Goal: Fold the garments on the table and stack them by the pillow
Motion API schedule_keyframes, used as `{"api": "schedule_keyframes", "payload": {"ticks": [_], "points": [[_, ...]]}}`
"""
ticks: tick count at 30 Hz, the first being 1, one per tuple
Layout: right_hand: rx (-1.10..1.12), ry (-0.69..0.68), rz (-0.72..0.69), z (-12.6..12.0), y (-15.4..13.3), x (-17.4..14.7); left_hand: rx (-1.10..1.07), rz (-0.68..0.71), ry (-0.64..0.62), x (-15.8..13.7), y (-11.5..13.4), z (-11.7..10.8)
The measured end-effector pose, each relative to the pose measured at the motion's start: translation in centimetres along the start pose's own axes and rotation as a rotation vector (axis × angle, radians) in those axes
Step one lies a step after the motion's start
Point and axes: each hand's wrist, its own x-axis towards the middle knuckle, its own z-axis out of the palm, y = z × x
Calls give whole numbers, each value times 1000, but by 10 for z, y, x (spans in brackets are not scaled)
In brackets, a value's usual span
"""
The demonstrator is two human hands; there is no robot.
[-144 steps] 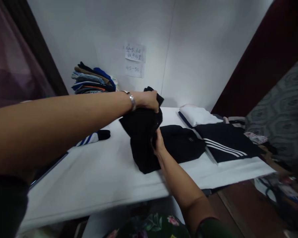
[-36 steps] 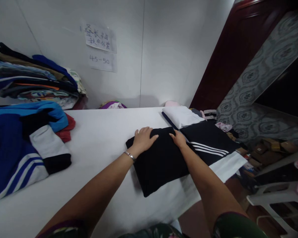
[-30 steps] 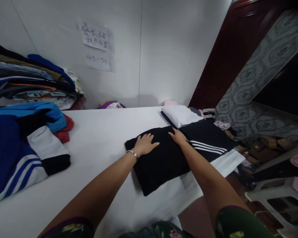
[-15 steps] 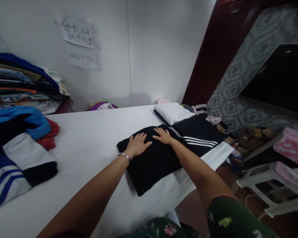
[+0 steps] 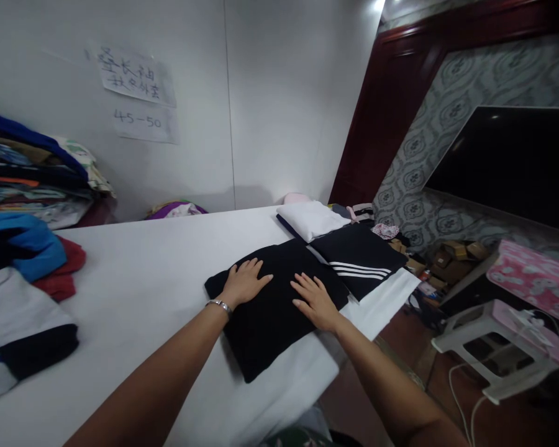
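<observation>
Rests left hand [image 5: 243, 284] flat on black garment [image 5: 270, 326], with fingers apart. Rests right hand [image 5: 315, 303] on same garment, farther right, with fingers slightly apart. Has black garment lying on white table [image 5: 140, 323], just beside dark white-striped garment [image 5: 361, 248], near white cloth [image 5: 310, 218].

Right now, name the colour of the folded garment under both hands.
The folded fabric garment is black; the head view shows it.

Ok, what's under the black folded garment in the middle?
White table surface shows along the left and near edges of the black garment, so it seems to lie on that. What is directly beneath its middle is covered and can't be seen.
</observation>
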Motion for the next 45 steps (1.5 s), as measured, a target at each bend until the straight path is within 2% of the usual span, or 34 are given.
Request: {"api": "schedule_keyframes", "payload": {"ticks": [4, 7, 11, 13, 16, 19, 21, 23, 26, 28, 30, 35, 38, 41, 43, 45], "points": [[41, 90, -24, -1, -1, -3, -43, 0, 32, -3, -1, -2], [-2, 217, 2, -3, 3, -17, -97, 9, 61, -5, -3, -4], [24, 443, 257, 4, 25, -48, -182, 7, 101, -5, -5, -6], [182, 512, 404, 11, 36, -63, -231, 9, 178, -5, -6, -7], [530, 584, 566, 17, 44, -78, -333, -8, 383, -10, -11, -7], [978, 638, 719, 15, 41, -82, -434, -141, 529, -25, -20, -5], [1278, 635, 768, 9, 37, -80, -518, -288, 564, -39, -26, 1], [1473, 595, 745, 2, 34, -76, -675, -445, 595, -54, -29, 7], [1569, 525, 692, -5, 33, -69, -1118, -597, 596, -73, -25, 12], [1588, 501, 707, -7, 36, -65, -1399, -614, 526, -82, -19, 10], [1592, 487, 761, -9, 41, -62, -1545, -623, 445, -88, -12, 4], [1542, 373, 923, -17, 51, -48, -1627, -638, 314, -86, -4, -8], [1431, 318, 906, -21, 46, -39, -1651, -596, 291, -79, -9, -14], [1341, 298, 796, -18, 26, -38, -1651, -582, 334, -78, -30, -28], [1376, 273, 712, -11, 6, -43, -1628, -582, 325, -85, -54, -41], [1420, 169, 661, -1, -14, -50, -1580, -590, 312, -98, -81, -50]]}}
